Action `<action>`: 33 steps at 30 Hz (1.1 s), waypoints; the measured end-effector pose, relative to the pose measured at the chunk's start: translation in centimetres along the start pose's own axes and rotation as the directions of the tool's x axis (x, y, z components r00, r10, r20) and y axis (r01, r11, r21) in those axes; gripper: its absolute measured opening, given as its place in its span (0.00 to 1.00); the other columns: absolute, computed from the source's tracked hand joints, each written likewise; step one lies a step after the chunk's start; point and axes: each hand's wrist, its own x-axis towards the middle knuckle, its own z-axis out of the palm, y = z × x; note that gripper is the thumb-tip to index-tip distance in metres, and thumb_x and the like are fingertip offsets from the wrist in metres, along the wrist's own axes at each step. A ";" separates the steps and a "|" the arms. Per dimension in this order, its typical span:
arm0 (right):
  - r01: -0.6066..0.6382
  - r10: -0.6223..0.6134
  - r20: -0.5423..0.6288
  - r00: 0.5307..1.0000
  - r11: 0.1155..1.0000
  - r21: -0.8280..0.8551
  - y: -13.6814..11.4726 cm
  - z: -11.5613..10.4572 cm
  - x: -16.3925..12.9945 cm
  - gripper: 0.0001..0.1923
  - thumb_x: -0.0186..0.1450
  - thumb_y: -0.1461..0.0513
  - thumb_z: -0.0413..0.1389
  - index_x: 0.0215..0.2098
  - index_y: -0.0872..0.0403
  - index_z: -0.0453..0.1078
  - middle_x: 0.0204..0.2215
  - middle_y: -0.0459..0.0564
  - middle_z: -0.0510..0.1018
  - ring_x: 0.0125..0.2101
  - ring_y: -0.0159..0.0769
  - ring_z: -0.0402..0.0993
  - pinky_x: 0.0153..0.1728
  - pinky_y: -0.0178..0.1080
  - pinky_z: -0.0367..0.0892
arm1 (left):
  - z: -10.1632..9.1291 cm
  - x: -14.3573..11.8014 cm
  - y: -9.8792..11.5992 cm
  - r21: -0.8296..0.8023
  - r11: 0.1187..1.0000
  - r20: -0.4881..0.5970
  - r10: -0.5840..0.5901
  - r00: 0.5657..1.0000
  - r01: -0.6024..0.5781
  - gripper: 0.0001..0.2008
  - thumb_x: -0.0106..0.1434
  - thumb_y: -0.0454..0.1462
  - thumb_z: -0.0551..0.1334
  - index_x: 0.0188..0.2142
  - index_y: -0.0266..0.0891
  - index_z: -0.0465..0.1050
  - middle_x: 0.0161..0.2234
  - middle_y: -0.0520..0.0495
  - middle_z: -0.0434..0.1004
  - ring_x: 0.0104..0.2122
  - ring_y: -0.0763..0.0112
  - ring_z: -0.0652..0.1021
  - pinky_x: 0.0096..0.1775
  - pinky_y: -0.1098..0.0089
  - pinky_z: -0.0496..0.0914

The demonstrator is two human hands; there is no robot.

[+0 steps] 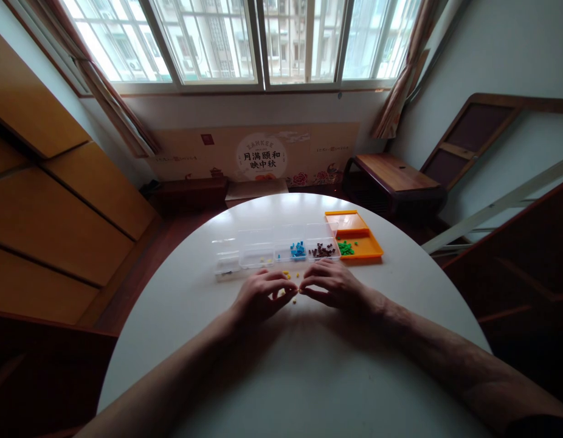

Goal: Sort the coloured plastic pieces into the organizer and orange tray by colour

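Note:
My left hand [263, 295] and my right hand [335, 285] meet over the white table, fingertips almost touching. Both are closed in a pinch on a tiny yellowish piece, seemingly a small yellow block, mostly hidden by the fingers. Loose yellow blocks [286, 275] lie just beyond the fingertips, and another small yellow block [294, 302] lies nearer me. Behind the hands stands a clear plastic compartment box [256, 258]. Blue blocks [298, 250] and dark brown blocks [322, 250] fill two of its compartments; a few pale pieces sit in another.
An orange tray [366, 246] with green blocks [346, 248] stands right of the clear box. The round white table [281, 377] has a curved edge all around. Beyond it are a wooden side table [395, 170], a window and a yellow-brown cabinet [58, 231].

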 end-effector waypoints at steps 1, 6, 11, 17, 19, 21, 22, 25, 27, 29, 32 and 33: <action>-0.004 0.004 -0.009 1.000 1.000 -0.001 0.0 0.0 0.0 0.03 0.78 0.61 0.61 0.46 0.51 0.78 0.41 0.50 0.85 0.39 0.37 0.82 0.44 0.42 0.75 | 0.0 0.0 0.0 0.001 1.000 -0.005 -0.001 1.000 0.001 0.06 0.76 0.39 0.67 0.42 0.45 0.86 0.35 0.49 0.88 0.29 0.72 0.82 0.42 0.67 0.74; -0.092 0.090 -0.062 0.994 0.995 -0.034 0.4 0.3 -0.6 0.01 0.75 0.63 0.61 0.44 0.50 0.76 0.40 0.50 0.84 0.41 0.41 0.81 0.46 0.44 0.75 | -0.2 0.2 0.2 0.024 0.999 -0.044 -0.041 0.998 0.042 0.07 0.76 0.39 0.67 0.41 0.45 0.85 0.35 0.50 0.88 0.28 0.72 0.81 0.41 0.66 0.73; -0.225 0.220 -0.056 0.974 0.968 -0.108 1.0 0.7 -1.3 0.05 0.72 0.62 0.64 0.46 0.50 0.76 0.42 0.52 0.83 0.43 0.45 0.80 0.47 0.46 0.75 | -1.1 0.2 -0.2 0.133 0.987 -0.113 -0.073 0.991 0.088 0.08 0.76 0.40 0.66 0.40 0.45 0.85 0.35 0.51 0.88 0.27 0.74 0.79 0.41 0.65 0.70; -0.264 0.262 -0.029 0.965 0.953 -0.149 1.4 1.0 -1.8 0.08 0.71 0.58 0.67 0.47 0.51 0.79 0.42 0.52 0.83 0.44 0.45 0.79 0.47 0.46 0.75 | -3.1 0.1 -1.6 0.313 0.898 -0.268 -0.228 0.936 0.309 0.09 0.75 0.41 0.67 0.38 0.45 0.86 0.34 0.54 0.85 0.24 0.74 0.74 0.42 0.64 0.68; -0.257 0.257 -0.018 0.966 0.954 -0.158 1.5 1.1 -2.0 0.08 0.72 0.56 0.67 0.46 0.51 0.80 0.42 0.52 0.83 0.43 0.44 0.79 0.48 0.45 0.75 | -3.6 0.1 -2.0 0.341 0.861 -0.296 -0.282 0.912 0.377 0.09 0.75 0.41 0.68 0.38 0.45 0.86 0.33 0.54 0.85 0.25 0.72 0.74 0.42 0.63 0.68; -0.253 0.255 -0.004 0.967 0.954 -0.161 1.7 1.2 -2.1 0.08 0.74 0.55 0.65 0.45 0.51 0.81 0.42 0.51 0.83 0.43 0.43 0.80 0.48 0.45 0.75 | -4.0 0.0 -2.4 0.366 0.834 -0.304 -0.312 0.900 0.413 0.09 0.74 0.41 0.67 0.38 0.46 0.86 0.34 0.53 0.85 0.26 0.70 0.75 0.42 0.63 0.68; -0.253 0.257 0.004 0.966 0.954 -0.160 1.8 1.2 -2.2 0.08 0.75 0.55 0.65 0.45 0.50 0.81 0.42 0.51 0.83 0.43 0.43 0.80 0.48 0.45 0.75 | -4.0 0.0 -2.5 0.378 0.825 -0.303 -0.319 0.898 0.421 0.08 0.74 0.40 0.67 0.38 0.46 0.87 0.34 0.53 0.85 0.27 0.69 0.76 0.42 0.63 0.68; -0.256 0.261 0.012 0.965 0.955 -0.148 1.9 1.2 -2.2 0.07 0.76 0.57 0.63 0.45 0.50 0.82 0.42 0.51 0.83 0.44 0.42 0.80 0.48 0.44 0.75 | -4.1 -0.2 -2.8 0.405 0.806 -0.292 -0.334 0.896 0.432 0.08 0.74 0.39 0.67 0.39 0.46 0.87 0.34 0.52 0.85 0.29 0.67 0.78 0.43 0.62 0.68; -0.258 0.262 0.009 0.965 0.956 -0.140 1.9 1.3 -2.2 0.06 0.76 0.58 0.63 0.45 0.50 0.82 0.42 0.51 0.83 0.44 0.42 0.80 0.48 0.43 0.75 | -4.0 -0.3 -2.9 0.412 0.800 -0.285 -0.342 0.895 0.437 0.08 0.73 0.39 0.67 0.39 0.46 0.87 0.35 0.52 0.85 0.30 0.66 0.80 0.44 0.62 0.68; -0.258 0.262 0.012 0.965 0.956 -0.136 1.9 1.3 -2.2 0.05 0.76 0.59 0.62 0.45 0.50 0.82 0.42 0.51 0.83 0.44 0.42 0.80 0.48 0.43 0.75 | -4.0 -0.4 -3.0 0.412 0.798 -0.279 -0.349 0.895 0.440 0.08 0.74 0.39 0.67 0.39 0.46 0.87 0.35 0.51 0.86 0.33 0.64 0.82 0.44 0.62 0.69; -0.252 0.258 0.016 0.966 0.957 -0.146 1.9 1.4 -2.2 0.05 0.76 0.62 0.62 0.45 0.50 0.82 0.42 0.51 0.83 0.44 0.42 0.80 0.48 0.43 0.75 | -4.0 -0.4 -3.1 0.412 0.795 -0.282 -0.353 0.892 0.445 0.09 0.75 0.40 0.66 0.39 0.46 0.87 0.35 0.50 0.86 0.35 0.63 0.82 0.44 0.63 0.69; -0.251 0.257 0.018 0.966 0.956 -0.151 1.9 1.4 -2.2 0.05 0.76 0.63 0.61 0.45 0.50 0.82 0.42 0.51 0.83 0.44 0.42 0.80 0.48 0.43 0.74 | -4.0 -0.4 -3.0 0.410 0.795 -0.285 -0.352 0.891 0.446 0.09 0.75 0.40 0.66 0.39 0.45 0.87 0.35 0.50 0.85 0.34 0.64 0.82 0.44 0.63 0.69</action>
